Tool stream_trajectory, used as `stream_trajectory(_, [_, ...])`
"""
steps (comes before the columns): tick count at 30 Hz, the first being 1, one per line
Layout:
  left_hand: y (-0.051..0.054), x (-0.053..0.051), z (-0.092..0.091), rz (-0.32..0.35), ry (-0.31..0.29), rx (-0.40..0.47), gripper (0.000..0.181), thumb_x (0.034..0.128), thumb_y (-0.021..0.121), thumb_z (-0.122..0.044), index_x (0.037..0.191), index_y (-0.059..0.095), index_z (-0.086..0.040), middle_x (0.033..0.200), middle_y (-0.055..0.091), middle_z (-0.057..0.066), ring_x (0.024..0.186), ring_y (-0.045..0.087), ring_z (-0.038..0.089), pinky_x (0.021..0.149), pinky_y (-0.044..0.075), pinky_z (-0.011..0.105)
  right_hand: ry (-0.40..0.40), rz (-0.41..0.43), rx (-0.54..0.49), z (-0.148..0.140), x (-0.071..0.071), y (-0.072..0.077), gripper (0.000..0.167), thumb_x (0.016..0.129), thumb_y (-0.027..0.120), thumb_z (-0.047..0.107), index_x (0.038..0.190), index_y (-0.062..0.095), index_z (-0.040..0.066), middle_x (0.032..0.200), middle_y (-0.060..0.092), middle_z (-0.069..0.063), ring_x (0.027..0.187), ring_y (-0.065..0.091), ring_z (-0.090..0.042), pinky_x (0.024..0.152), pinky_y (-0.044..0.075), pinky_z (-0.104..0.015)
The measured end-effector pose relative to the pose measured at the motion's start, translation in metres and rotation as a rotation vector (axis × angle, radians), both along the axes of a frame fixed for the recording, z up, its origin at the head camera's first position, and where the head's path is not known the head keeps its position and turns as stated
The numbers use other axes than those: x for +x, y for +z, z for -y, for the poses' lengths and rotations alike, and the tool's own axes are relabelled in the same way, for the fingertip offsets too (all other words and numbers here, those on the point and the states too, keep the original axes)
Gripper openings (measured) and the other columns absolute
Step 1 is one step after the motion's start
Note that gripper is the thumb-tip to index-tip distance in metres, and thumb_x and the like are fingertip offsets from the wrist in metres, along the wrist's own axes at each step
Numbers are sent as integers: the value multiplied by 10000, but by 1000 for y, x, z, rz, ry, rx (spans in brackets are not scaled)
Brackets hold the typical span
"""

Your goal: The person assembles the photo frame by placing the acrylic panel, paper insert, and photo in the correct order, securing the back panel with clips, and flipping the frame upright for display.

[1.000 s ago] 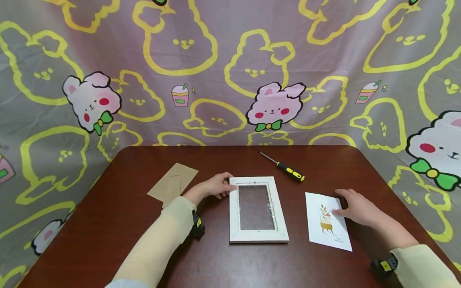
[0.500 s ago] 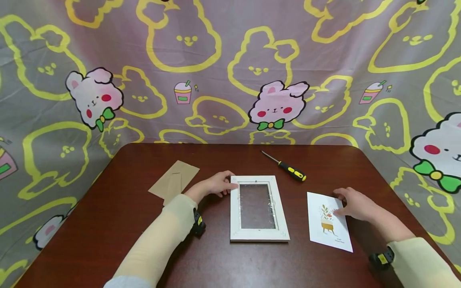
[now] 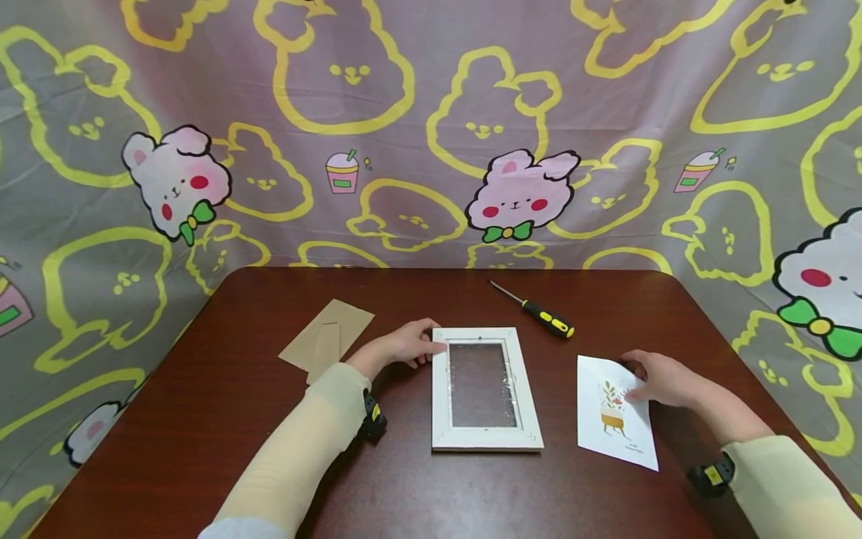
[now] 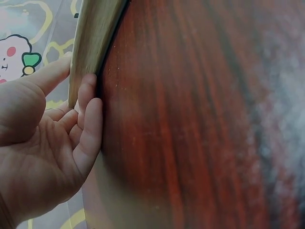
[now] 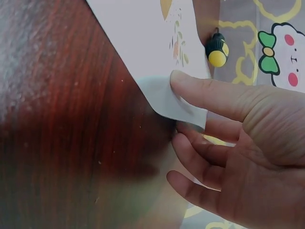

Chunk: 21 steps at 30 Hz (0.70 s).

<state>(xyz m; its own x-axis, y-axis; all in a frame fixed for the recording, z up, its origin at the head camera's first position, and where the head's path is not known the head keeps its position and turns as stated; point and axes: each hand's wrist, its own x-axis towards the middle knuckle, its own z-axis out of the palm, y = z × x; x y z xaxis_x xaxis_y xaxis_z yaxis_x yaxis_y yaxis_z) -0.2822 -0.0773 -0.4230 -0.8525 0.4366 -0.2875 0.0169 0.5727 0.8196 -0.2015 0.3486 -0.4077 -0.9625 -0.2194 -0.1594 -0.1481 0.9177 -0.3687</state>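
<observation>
In the head view a white picture frame [image 3: 528, 397] lies back side up at the middle of the table, a clear pane in its opening. My left hand [image 3: 408, 344] holds its left edge near the far corner; in the left wrist view the thumb is on top and the fingers lie against the wooden side [image 4: 88, 47]. To the right is a white picture card [image 3: 592, 434] printed with a potted plant. My right hand [image 3: 663, 382] pinches the card's right edge, thumb above and fingers beneath, as the right wrist view shows. The card's edge there is bent and slightly raised.
A brown backing board [image 3: 350, 318] with a stand flap lies at the left, behind the left forearm. Beyond the frame, a black and yellow screwdriver [image 3: 548, 320] rests on the dark wooden table [image 3: 269, 419]. A patterned curtain [image 3: 404, 97] hangs around the table.
My right fingers have taken hold of the card's right edge, and the card has lifted slightly and bent. My left hand stays at the frame. The view has shifted slightly.
</observation>
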Motion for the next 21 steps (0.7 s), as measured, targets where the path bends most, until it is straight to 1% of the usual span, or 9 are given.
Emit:
stream_trajectory(5, [1,0,0,-5,0,4,417,956,641,-201,1297,473,-31,710,549,50,611,511,159,546,450,285,-11,14,-27,0,0,0,669,709,861,149,1183,488,-141,953,604,-176,807,561,-281,723,466,-458])
stream_trajectory(10, [0,1,0,-5,8,11,417,955,642,-197,1296,470,-30,713,547,54,611,506,159,542,447,284,-37,18,-23,-1,-1,0,680,725,853,152,1184,461,-161,970,591,-219,836,559,-320,750,469,-490])
stream_trajectory(17, [1,2,0,-12,6,10,404,955,642,-193,1287,476,-34,710,550,50,612,510,160,544,452,283,-72,-11,-29,-2,4,-5,823,729,853,156,1280,368,-216,1114,528,-368,949,537,-433,829,441,-586])
stream_trajectory(21, [1,1,-1,-11,7,6,403,954,644,-191,1288,478,-39,710,552,49,615,513,159,545,454,285,-133,-7,-56,-2,8,-9,883,747,840,157,1314,298,-249,1143,511,-405,963,544,-448,831,445,-584])
